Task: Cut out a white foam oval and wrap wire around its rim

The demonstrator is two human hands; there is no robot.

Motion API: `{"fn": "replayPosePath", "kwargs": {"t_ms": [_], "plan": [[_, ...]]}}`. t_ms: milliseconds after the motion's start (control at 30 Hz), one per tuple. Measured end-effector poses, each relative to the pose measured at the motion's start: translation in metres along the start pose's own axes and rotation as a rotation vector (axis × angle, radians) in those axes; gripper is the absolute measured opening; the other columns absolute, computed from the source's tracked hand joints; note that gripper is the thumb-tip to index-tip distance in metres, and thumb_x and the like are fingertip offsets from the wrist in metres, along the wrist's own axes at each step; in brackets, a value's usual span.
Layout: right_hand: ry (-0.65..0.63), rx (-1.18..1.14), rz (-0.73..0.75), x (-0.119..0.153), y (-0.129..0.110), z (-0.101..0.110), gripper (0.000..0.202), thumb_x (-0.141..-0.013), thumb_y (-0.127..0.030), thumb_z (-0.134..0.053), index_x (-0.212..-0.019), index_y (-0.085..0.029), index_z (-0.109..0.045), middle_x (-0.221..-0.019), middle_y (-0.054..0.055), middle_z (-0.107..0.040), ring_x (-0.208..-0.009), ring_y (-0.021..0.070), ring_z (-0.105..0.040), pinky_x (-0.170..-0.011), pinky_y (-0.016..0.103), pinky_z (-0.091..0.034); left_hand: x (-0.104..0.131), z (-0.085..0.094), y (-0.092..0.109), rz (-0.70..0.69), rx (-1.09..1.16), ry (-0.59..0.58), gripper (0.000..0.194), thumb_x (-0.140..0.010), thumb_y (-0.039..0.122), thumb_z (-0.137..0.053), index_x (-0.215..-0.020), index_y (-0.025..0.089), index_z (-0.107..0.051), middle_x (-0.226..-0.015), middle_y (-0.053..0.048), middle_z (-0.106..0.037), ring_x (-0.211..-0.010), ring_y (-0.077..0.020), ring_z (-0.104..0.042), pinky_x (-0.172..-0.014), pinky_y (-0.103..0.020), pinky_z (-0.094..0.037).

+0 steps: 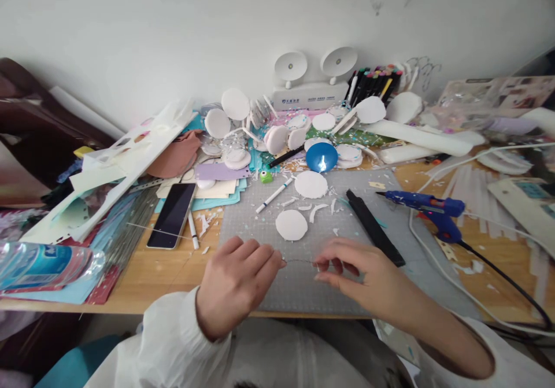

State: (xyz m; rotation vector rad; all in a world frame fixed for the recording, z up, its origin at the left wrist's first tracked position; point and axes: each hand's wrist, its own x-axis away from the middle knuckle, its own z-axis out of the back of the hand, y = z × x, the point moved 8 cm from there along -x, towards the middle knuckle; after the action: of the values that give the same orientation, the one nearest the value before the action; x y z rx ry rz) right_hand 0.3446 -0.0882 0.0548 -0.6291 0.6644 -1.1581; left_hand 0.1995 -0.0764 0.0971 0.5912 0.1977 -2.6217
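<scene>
A: What is the work laid out on?
B: A wooden desk point(169, 284), its front part covered by a grey cutting mat point(281, 298).

A: How are the hands placed?
B: The left hand point(240, 281) is held knuckles up over the mat's near left part, fingers drawn together; the right hand point(358, 266) is held opposite, its fingers curled, with a gap seen between them and the thumb.

A: What is found around them?
B: A blue glue gun point(427, 203) is set well off to the right, a black strip point(375, 226) is laid slantwise just past the right hand, and a white disc point(291, 225) is seen flat on the mat, beyond the gap between the hands.

A: And the thin strand point(299, 260)?
B: It is stretched across that gap, its long axis running left to right. Its left end is pinched at the left fingertips. The right fingers are reached too, so neither hand can be called nearer; whether it is gripped there cannot be told.
</scene>
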Motion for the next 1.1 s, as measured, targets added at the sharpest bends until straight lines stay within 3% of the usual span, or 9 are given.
{"fn": "replayPosePath", "kwargs": {"t_ms": [133, 233, 333, 400, 500, 567, 667, 900, 1100], "plan": [[0.189, 0.319, 0.218, 0.009, -0.018, 0.007, 0.006, -0.089, -0.014, -0.06, -0.086, -0.019, -0.063, -0.078, 0.002, -0.068, -0.07, 0.0149, -0.064, -0.063, 0.027, -0.051, 0.002, -0.002, -0.007, 0.181, 0.157, -0.004, 0.021, -0.093, 0.02, -0.054, -0.073, 0.017, -0.059, -0.063, 0.001, -0.064, -0.058, -0.0139, -0.055, -0.056, -0.029, -0.032], [0.368, 0.585, 0.443, 0.03, -0.034, 0.008, 0.022, -0.093, -0.012, -0.051, -0.108, -0.021, -0.063, -0.086, 0.006, -0.073, -0.072, 0.0186, -0.066, -0.065, 0.032, -0.049, 0.005, -0.01, -0.016, 0.397, 0.569, -0.108, 0.026, -0.093, 0.022, -0.053, -0.069, 0.017, -0.059, -0.059, 0.002, -0.063, -0.055, -0.0101, -0.058, -0.053, -0.021, -0.039], [0.37, 0.622, 0.47, 0.037, -0.033, 0.006, 0.033, -0.096, -0.012, -0.04, -0.124, -0.022, -0.056, -0.092, 0.007, -0.074, -0.071, 0.0202, -0.068, -0.064, 0.035, -0.048, 0.007, -0.019, -0.012, 0.493, 0.891, -0.273, 0.03, -0.093, 0.024, -0.052, -0.065, 0.018, -0.058, -0.055, 0.004, -0.062, -0.051, -0.0072, -0.057, -0.048, -0.016, -0.041], [0.366, 0.594, 0.472, 0.033, -0.031, 0.008, 0.029, -0.095, -0.011, -0.045, -0.119, -0.021, -0.058, -0.089, 0.006, -0.074, -0.071, 0.0191, -0.068, -0.064, 0.033, -0.049, 0.007, -0.019, -0.014, 0.494, 0.846, -0.266, 0.028, -0.094, 0.025, -0.051, -0.068, 0.018, -0.059, -0.057, 0.004, -0.061, -0.052, -0.008, -0.056, -0.048, -0.017, -0.042], [0.357, 0.512, 0.382, 0.018, -0.025, 0.012, 0.016, -0.09, -0.011, -0.055, -0.098, -0.021, -0.064, -0.081, 0.003, -0.072, -0.069, 0.0155, -0.069, -0.063, 0.027, -0.051, 0.006, -0.014, -0.015, 0.389, 0.542, -0.131, 0.013, -0.091, 0.027, -0.054, -0.086, 0.017, -0.061, -0.074, 0.0, -0.066, -0.061, -0.0122, -0.06, -0.055, -0.023, -0.047], [0.315, 0.425, 0.272, 0.009, -0.017, 0.012, 0.013, -0.09, -0.013, -0.054, -0.088, -0.021, -0.063, -0.077, 0.002, -0.069, -0.067, 0.0141, -0.068, -0.063, 0.025, -0.052, 0.006, -0.012, -0.009, 0.246, 0.335, -0.046, 0.015, -0.09, 0.026, -0.057, -0.1, 0.015, -0.059, -0.087, -0.005, -0.068, -0.071, -0.016, -0.064, -0.062, -0.027, -0.05], [0.253, 0.318, 0.197, 0.005, -0.012, 0.009, 0.015, -0.091, -0.013, -0.052, -0.083, -0.021, -0.062, -0.073, 0.002, -0.066, -0.065, 0.0131, -0.065, -0.06, 0.024, -0.05, 0.009, -0.01, 0.002, 0.042, 0.156, 0.035, 0.013, -0.091, 0.016, -0.055, -0.102, 0.013, -0.058, -0.089, -0.006, -0.069, -0.073, -0.0172, -0.064, -0.064, -0.03, -0.05], [0.22, 0.243, 0.179, 0.007, -0.011, 0.006, 0.013, -0.091, -0.012, -0.052, -0.084, -0.021, -0.059, -0.073, 0.001, -0.062, -0.067, 0.0133, -0.061, -0.063, 0.025, -0.05, 0.008, 0.002, 0.013, -0.159, 0.095, 0.132, 0.009, -0.089, 0.013, -0.058, -0.095, 0.008, -0.061, -0.078, -0.006, -0.069, -0.064, -0.0158, -0.061, -0.057, -0.03, -0.047], [0.16, 0.143, 0.157, 0.007, -0.012, 0.005, 0.012, -0.09, -0.012, -0.054, -0.091, -0.021, -0.061, -0.081, 0.002, -0.063, -0.074, 0.0144, -0.063, -0.068, 0.026, -0.052, 0.01, 0.001, 0.011, -0.186, 0.047, 0.145, 0.01, -0.091, 0.014, -0.055, -0.097, 0.008, -0.061, -0.08, -0.007, -0.07, -0.064, -0.0144, -0.061, -0.055, -0.03, -0.049]]}}
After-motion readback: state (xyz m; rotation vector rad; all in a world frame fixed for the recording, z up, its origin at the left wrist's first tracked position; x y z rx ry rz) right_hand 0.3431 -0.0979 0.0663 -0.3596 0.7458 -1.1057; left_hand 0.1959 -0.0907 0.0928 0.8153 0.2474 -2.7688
